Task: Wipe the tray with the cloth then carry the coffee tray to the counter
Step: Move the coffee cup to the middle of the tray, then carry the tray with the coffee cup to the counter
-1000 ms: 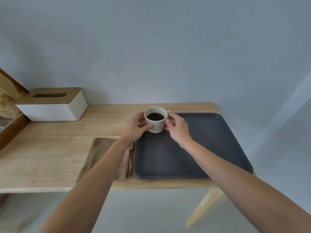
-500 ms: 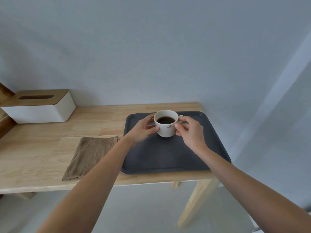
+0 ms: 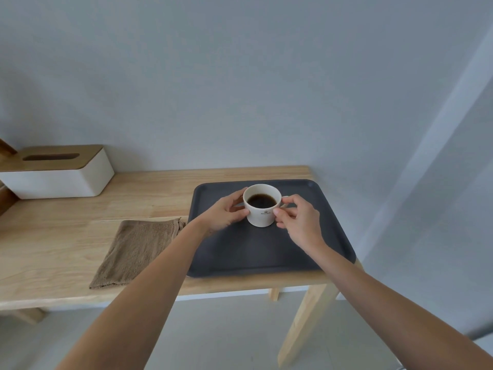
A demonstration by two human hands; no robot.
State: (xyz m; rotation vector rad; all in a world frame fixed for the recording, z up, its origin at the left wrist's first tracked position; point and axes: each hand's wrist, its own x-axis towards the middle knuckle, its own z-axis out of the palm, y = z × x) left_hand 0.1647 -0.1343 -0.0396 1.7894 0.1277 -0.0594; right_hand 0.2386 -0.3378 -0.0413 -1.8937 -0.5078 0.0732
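A dark grey tray [image 3: 328,231] lies on the right end of a wooden table [image 3: 149,198]. A white coffee cup [image 3: 262,209], filled with dark coffee, is over the tray's far middle; I cannot tell whether its base touches the tray. My left hand [image 3: 225,213] cups its left side. My right hand [image 3: 300,222] pinches the handle on its right side. A brown cloth [image 3: 138,251] lies flat on the table, just left of the tray.
A white tissue box with a wooden lid [image 3: 57,172] stands at the table's back left. A grey wall runs close behind the table. The table's right edge is just beyond the tray, with light wooden legs [image 3: 306,321] below.
Both hands carried the cup from the tray's far left corner toward its middle. The view also shifted right, so the tissue box and cloth sit further left in frame.
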